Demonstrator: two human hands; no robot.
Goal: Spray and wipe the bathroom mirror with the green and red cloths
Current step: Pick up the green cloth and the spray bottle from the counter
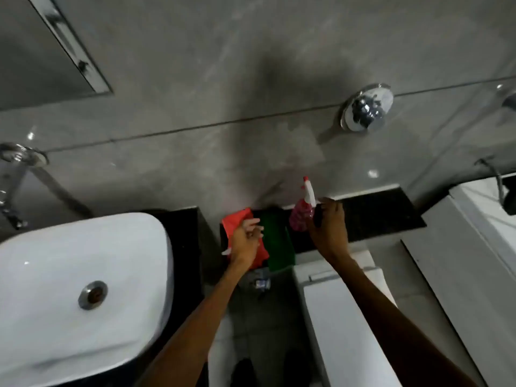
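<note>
Mirror glass with its steel frame point(42, 48) is hanging upper left. Your left hand point(245, 241) is gripping the crumpled red cloth point(237, 222) beside the folded green cloth point(276, 236); your right hand point(329, 230) is clasping the pink spray bottle point(300, 216) on the black ledge point(377, 213).

We are seeing a red cloth point(237, 223) beside a green cloth point(277, 236) on a black ledge point(377, 216), a pink spray bottle point(300, 216) with a white and red head, a white basin point(83, 275), and grey wall tiles point(223, 79).
</note>
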